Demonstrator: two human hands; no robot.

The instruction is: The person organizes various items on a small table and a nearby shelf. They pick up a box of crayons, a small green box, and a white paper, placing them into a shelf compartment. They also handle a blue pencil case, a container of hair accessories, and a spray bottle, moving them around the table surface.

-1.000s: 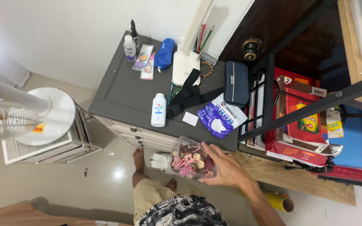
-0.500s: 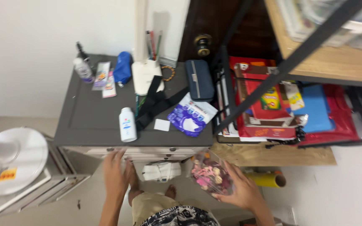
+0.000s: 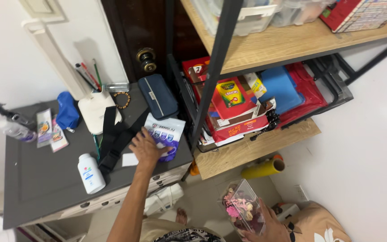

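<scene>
Purple and white, the pouch (image 3: pixel 164 136) lies flat at the desk's (image 3: pixel 41 172) near right corner, under the left hand (image 3: pixel 146 148), whose fingers are spread across it, pressing rather than pinching. Just left of that hand sit a white card (image 3: pixel 130 159) and a black strap (image 3: pixel 113 139); farther left stands a white bottle (image 3: pixel 90 173). Beyond the fingertips lies a navy case (image 3: pixel 157 96). Low and well apart, the right hand (image 3: pixel 272 226) cups a clear box (image 3: pixel 243 211) of pink bits from below, fingers wrapped round it, kept level.
</scene>
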